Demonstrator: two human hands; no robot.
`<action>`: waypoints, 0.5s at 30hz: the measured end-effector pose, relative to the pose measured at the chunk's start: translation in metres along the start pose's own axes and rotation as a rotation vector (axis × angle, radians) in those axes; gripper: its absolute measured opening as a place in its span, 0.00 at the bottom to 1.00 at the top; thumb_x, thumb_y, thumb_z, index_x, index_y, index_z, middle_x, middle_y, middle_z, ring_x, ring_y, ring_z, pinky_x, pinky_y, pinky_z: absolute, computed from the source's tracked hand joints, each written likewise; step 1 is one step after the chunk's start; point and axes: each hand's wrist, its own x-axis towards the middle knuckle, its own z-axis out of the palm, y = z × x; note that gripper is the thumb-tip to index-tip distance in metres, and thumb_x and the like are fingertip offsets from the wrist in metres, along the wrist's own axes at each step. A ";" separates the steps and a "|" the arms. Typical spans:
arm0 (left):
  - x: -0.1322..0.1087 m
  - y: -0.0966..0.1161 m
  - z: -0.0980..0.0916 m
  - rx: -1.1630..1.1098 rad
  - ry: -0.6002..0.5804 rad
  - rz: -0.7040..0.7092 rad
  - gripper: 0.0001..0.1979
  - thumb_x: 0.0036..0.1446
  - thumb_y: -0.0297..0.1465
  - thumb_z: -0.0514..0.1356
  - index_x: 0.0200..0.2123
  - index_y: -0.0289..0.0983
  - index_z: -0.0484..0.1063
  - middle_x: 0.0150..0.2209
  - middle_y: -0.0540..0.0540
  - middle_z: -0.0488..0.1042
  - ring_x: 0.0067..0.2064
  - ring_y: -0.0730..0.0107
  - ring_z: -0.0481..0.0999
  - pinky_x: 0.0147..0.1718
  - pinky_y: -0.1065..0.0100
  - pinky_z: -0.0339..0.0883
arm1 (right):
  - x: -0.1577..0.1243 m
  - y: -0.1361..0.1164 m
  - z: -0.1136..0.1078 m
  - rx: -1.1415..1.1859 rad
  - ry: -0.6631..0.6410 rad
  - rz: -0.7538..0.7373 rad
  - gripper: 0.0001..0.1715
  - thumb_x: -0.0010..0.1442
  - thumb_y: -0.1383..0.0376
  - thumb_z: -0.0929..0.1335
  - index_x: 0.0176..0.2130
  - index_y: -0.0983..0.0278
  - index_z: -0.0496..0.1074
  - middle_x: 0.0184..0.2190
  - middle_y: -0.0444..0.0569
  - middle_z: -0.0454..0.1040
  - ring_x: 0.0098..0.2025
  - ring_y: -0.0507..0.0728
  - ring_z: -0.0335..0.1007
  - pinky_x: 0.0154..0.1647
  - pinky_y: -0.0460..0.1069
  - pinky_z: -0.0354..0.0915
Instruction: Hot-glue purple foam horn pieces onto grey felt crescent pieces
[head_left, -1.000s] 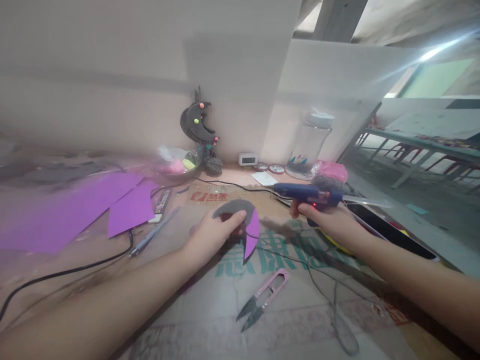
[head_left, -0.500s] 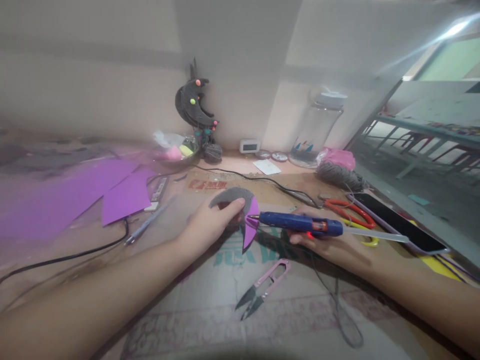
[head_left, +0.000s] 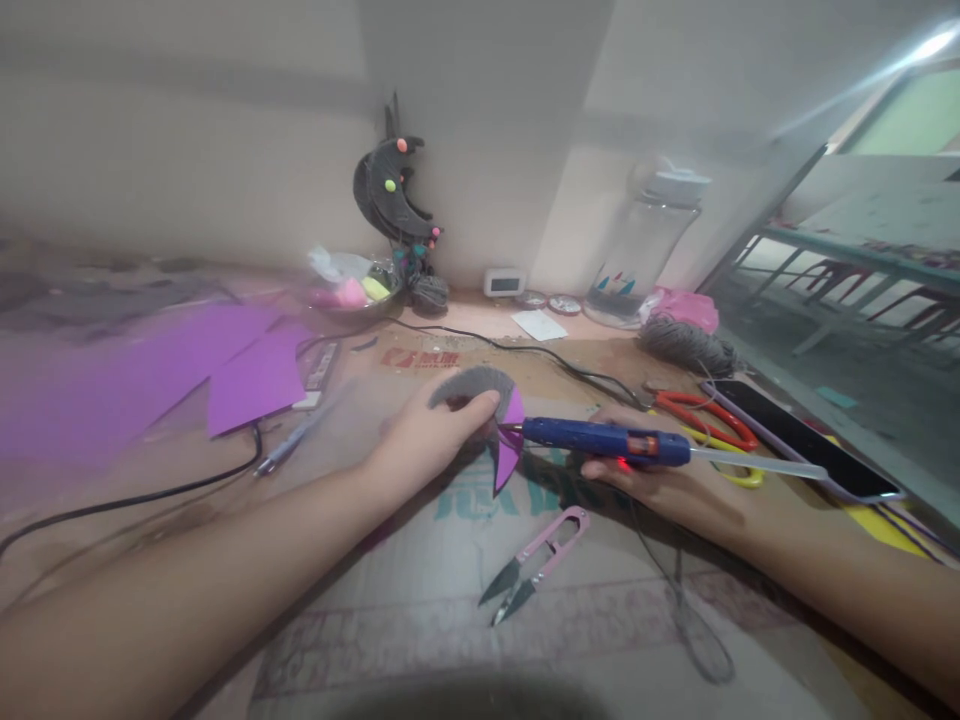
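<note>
My left hand (head_left: 442, 425) pinches a crescent (head_left: 472, 382) with grey yarn around its upper curve and bare purple at its lower tip. My right hand (head_left: 637, 470) grips a blue hot glue gun (head_left: 585, 438), lying sideways with a red light showing. Its nozzle touches or nearly touches the purple part; I cannot tell which. A clear glue stick (head_left: 757, 461) sticks out of the gun's back end. Below the hands, pink thread snips (head_left: 536, 565) lie on the cardboard (head_left: 390, 630). A loose grey yarn strand (head_left: 686, 610) trails beneath my right forearm.
Purple sheets (head_left: 255, 375), a pen (head_left: 292, 440) and a black cable (head_left: 150, 500) lie left. Behind stand a finished-looking grey crescent (head_left: 375, 195), a small white digital display (head_left: 504, 283) and a clear bottle (head_left: 637, 250). Red-handled scissors (head_left: 705, 415), grey yarn (head_left: 686, 345) and a phone (head_left: 802, 440) lie right.
The whole view has shifted slightly, with things appearing a little higher and further right. Both hands keep their hold, and the nozzle stays at the crescent's purple part.
</note>
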 end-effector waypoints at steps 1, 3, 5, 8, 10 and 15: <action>0.000 0.000 0.000 -0.006 -0.013 0.014 0.10 0.48 0.38 0.61 0.27 0.37 0.72 0.20 0.51 0.72 0.26 0.68 0.71 0.28 0.69 0.62 | 0.000 0.002 0.000 -0.011 0.004 -0.007 0.11 0.54 0.55 0.71 0.29 0.59 0.68 0.23 0.44 0.70 0.25 0.56 0.64 0.23 0.51 0.59; 0.001 -0.001 0.000 -0.018 -0.050 0.052 0.10 0.49 0.38 0.60 0.27 0.37 0.72 0.20 0.52 0.72 0.25 0.69 0.71 0.27 0.69 0.62 | -0.001 0.005 0.001 -0.034 0.010 -0.017 0.11 0.55 0.55 0.71 0.29 0.58 0.68 0.23 0.44 0.69 0.25 0.56 0.64 0.24 0.51 0.60; 0.001 0.000 0.001 -0.027 -0.064 0.059 0.10 0.49 0.38 0.60 0.27 0.37 0.72 0.20 0.52 0.72 0.25 0.70 0.71 0.27 0.70 0.61 | -0.001 0.007 0.001 -0.046 0.012 -0.014 0.12 0.55 0.55 0.71 0.29 0.58 0.68 0.23 0.44 0.69 0.25 0.56 0.64 0.23 0.51 0.60; 0.001 0.001 0.001 -0.025 -0.070 0.032 0.10 0.49 0.38 0.60 0.27 0.37 0.71 0.21 0.52 0.73 0.25 0.70 0.71 0.26 0.70 0.61 | -0.001 0.005 0.001 -0.054 0.009 -0.011 0.12 0.54 0.55 0.71 0.29 0.59 0.68 0.23 0.45 0.69 0.25 0.55 0.64 0.23 0.51 0.60; 0.000 0.002 0.001 -0.021 -0.067 0.027 0.10 0.49 0.38 0.60 0.27 0.37 0.72 0.21 0.51 0.73 0.26 0.69 0.71 0.26 0.70 0.61 | 0.000 0.004 0.001 -0.064 0.004 -0.002 0.12 0.54 0.54 0.71 0.29 0.59 0.68 0.23 0.44 0.68 0.24 0.55 0.63 0.23 0.50 0.59; -0.001 0.001 0.001 0.002 -0.033 0.043 0.09 0.49 0.37 0.60 0.28 0.37 0.73 0.22 0.50 0.74 0.27 0.67 0.72 0.27 0.69 0.62 | 0.000 0.004 0.001 -0.054 0.009 0.004 0.12 0.54 0.55 0.71 0.28 0.58 0.67 0.22 0.44 0.67 0.23 0.55 0.62 0.22 0.50 0.57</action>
